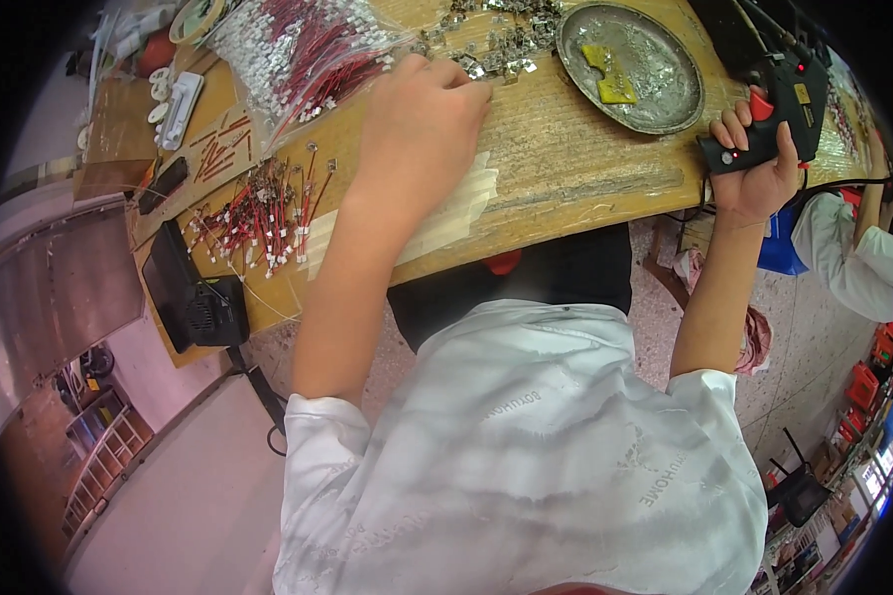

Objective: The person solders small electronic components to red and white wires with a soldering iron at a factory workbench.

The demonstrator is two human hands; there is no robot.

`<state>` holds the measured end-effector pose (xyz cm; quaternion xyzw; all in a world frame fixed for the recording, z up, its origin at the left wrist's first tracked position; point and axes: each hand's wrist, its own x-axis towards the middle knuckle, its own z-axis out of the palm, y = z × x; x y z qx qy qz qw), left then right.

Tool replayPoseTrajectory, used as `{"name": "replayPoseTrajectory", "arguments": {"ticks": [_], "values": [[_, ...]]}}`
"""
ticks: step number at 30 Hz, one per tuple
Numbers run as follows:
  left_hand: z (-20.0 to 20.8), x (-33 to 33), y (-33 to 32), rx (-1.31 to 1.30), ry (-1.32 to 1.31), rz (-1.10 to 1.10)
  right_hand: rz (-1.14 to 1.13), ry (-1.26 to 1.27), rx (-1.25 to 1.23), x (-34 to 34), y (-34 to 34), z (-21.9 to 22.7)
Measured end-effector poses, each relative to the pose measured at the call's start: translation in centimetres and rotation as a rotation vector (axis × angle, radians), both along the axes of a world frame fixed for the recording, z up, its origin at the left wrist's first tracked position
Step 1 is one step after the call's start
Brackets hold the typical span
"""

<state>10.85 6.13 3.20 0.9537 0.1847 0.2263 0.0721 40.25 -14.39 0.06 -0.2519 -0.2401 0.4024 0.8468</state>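
My right hand [759,183] is wrapped round the handle of a black soldering gun [802,111] with a red trigger, at the right of the wooden table. At the far middle, my left hand [422,124] is closed with its back up, beside a pile of small shiny metal pieces [506,45]. Its fingertips are hidden, so whatever they pinch cannot be made out. Pale strips of tape [456,213] lie on the wood beneath that wrist. Between the hands, further off, sits a round metal dish [680,104] holding a cut yellow sponge [607,74] and silvery residue.
A clear bag [298,59] of red wires with white connectors lies at the far left. Nearer is a bunch of wired pieces [263,218]. A black device [196,297] stands at the table's left edge. Another person's sleeve [848,253] shows at the right.
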Motion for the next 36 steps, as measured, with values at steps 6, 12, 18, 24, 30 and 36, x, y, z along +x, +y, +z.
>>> {"name": "replayPoseTrajectory", "arguments": {"ticks": [6, 12, 18, 24, 30, 36], "values": [[2.3, -2.4, -1.1, -0.065, -0.182, 0.001, -0.011, -0.007, -0.006, 0.4, -0.1, -0.4], [2.3, -6.5, -5.5, -0.215, -0.191, 0.130, 0.023, 0.015, 0.016, 0.5, -0.2, -0.2], [0.3, -6.7, -6.2, -0.268, -0.114, 0.154, 0.050, -0.017, 0.004, 0.8, -0.1, -0.2], [0.7, -7.2, -5.9, -0.237, -0.113, 0.176, 0.041, -0.001, 0.002, 0.7, -0.1, -0.2], [0.0, -8.2, -5.9, -0.228, -0.209, 0.210, 0.044, -0.007, -0.010, 0.8, -0.1, -0.1], [-2.2, -11.5, -3.5, -0.304, -0.542, 0.333, 0.069, 0.020, 0.012, 0.6, -0.1, 0.2]]}}
